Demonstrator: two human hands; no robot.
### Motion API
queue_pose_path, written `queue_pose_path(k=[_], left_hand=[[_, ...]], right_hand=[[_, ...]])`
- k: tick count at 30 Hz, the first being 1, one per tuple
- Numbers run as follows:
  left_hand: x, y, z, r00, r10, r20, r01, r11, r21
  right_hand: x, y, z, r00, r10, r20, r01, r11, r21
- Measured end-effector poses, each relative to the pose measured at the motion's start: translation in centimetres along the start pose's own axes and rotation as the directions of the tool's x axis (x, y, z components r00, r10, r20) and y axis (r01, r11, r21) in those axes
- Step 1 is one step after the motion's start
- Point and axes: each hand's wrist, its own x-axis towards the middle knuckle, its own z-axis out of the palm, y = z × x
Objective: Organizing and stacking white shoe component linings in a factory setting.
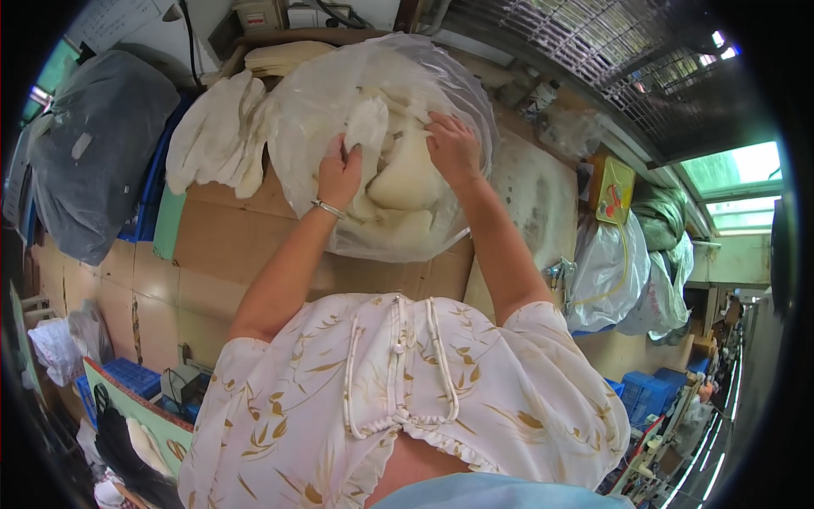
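Note:
A large clear plastic bag (305, 102) lies wide open before me, filled with soft cream fabric pieces (407, 174). At its left side my left hand (339, 176) pinches the lower edge of a pale, fuzzy fabric piece (367, 125) that stands up from the heap. My right hand (455, 151) reaches into the right part of the bag, its fingers bent over the cream fabric there; their tips are partly hidden. Just left of the bag, a loose pile of similar cream pieces (216, 136) rests on the worktable.
Brown cardboard (229, 222) covers the worktable. A big dark stuffed bag (102, 144) stands at the left. On the right are a stained board (534, 191), a yellow box (614, 188) and white plastic bags (606, 271). A metal grille (585, 51) rises at the far right.

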Motion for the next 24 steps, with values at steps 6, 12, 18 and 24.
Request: queue_pose_path(k=[6,12,18,24], left_hand=[[-0.8,0.6,-0.3,1.0,-0.008,-0.027,0.009,1.0,0.014],[-0.5,-1.0,-1.2,0.998,0.03,-0.053,-0.028,0.999,0.037],[-0.7,4.3,-1.2,0.98,0.131,-0.146,-0.126,0.991,0.046],[-0.8,7.0,2.2,0.96,0.281,0.003,-0.273,0.932,-0.24]], right_hand=[[-0.4,-0.4,1.3,0.979,-0.201,0.036,0.204,0.973,-0.104],[0.2,-0.2,1.0,0.976,0.186,0.113,-0.187,0.982,-0.003],[4.4,-4.4,-6.6,0.879,0.471,0.078,-0.448,0.757,0.477],[6.4,-9.3,-8.1,0.92,0.392,-0.033,-0.359,0.871,0.335]])
